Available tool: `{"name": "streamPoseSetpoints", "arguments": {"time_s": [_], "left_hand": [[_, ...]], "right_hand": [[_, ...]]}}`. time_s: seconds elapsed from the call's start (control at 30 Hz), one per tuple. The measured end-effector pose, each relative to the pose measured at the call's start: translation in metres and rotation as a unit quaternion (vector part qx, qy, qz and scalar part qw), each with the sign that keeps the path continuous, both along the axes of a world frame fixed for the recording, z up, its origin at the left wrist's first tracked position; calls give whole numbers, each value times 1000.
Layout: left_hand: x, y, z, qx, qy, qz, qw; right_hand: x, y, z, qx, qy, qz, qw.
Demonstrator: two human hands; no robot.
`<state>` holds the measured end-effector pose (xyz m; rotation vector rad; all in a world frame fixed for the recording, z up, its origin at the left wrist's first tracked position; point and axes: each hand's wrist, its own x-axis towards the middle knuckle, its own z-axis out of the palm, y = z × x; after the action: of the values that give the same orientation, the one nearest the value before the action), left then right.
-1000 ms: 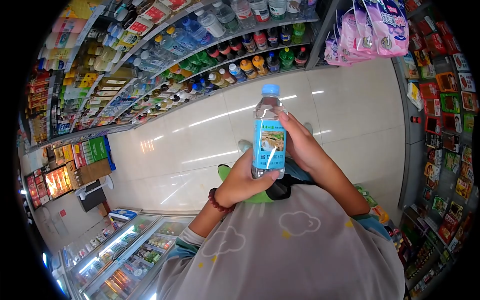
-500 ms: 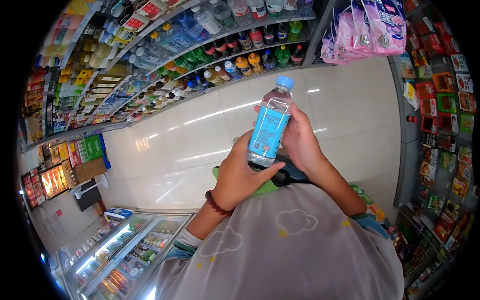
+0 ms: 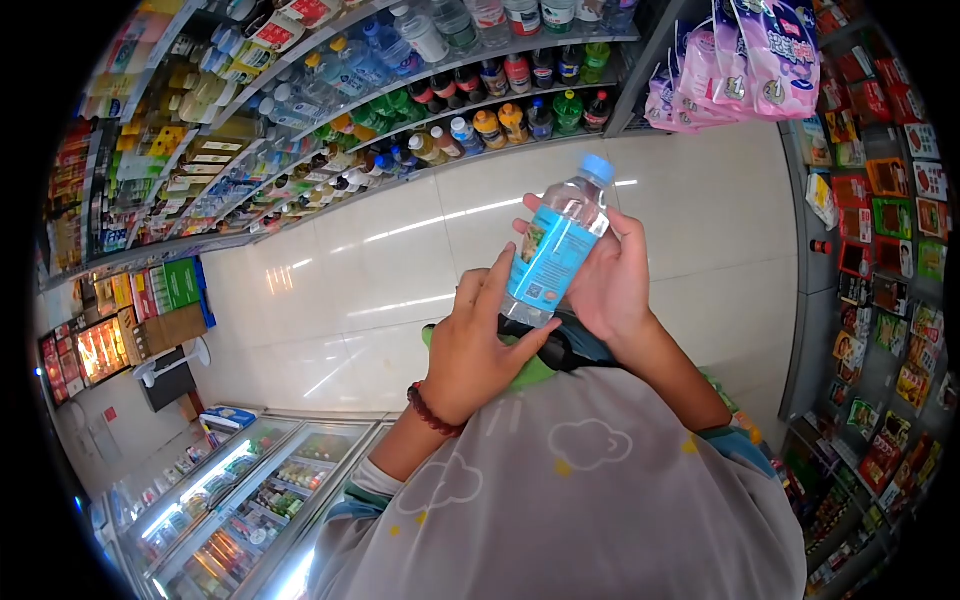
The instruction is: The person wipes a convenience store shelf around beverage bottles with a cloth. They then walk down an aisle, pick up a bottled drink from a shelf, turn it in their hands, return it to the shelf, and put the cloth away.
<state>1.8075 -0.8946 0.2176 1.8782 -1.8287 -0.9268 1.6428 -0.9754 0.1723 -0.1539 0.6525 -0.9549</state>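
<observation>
A clear plastic bottle (image 3: pixel 562 240) with a light blue cap and a blue label is tilted, its cap end up and to the right. My right hand (image 3: pixel 612 285) cradles it from behind, with the thumb along its right side and fingertips showing past its left side. My left hand (image 3: pixel 472 348) grips the lower end between thumb and fingers. Part of the label with a small picture and a square code faces me. A dark red bead bracelet (image 3: pixel 432 410) circles my left wrist. A grey apron (image 3: pixel 590 500) with cloud outlines covers my front.
Shelves of drink bottles (image 3: pixel 485 125) curve along the far side and left. Pink packages (image 3: pixel 775 65) hang at the upper right, beside a rack of small packets (image 3: pixel 890 220). A glass-topped chest freezer (image 3: pixel 265 490) stands at lower left. Pale tiled floor (image 3: pixel 390 250) lies between.
The bottle has turned about its long axis, bringing a picture on the label into view. It leans further right. My left fingers have straightened, and my right hand has shifted slightly right.
</observation>
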Motion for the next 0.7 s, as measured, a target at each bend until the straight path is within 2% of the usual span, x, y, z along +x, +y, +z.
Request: {"name": "streamPoseSetpoints", "arguments": {"time_s": [0.03, 0.23, 0.47, 0.57, 0.7], "left_hand": [[1, 0, -2, -38, -27, -10, 999], [4, 1, -1, -65, -63, -59, 994], [2, -2, 1, -45, 4, -55, 997], [1, -2, 1, -19, 23, -61, 998], [2, -4, 5, 25, 59, -67, 996]], "right_hand": [[0, 0, 1, 28, -15, -25, 999], [-11, 5, -22, 119, -143, -58, 981], [-21, 9, -43, 106, -138, -66, 983], [-19, 11, -30, 145, -71, -72, 984], [-23, 15, -42, 108, -207, -38, 972]]}}
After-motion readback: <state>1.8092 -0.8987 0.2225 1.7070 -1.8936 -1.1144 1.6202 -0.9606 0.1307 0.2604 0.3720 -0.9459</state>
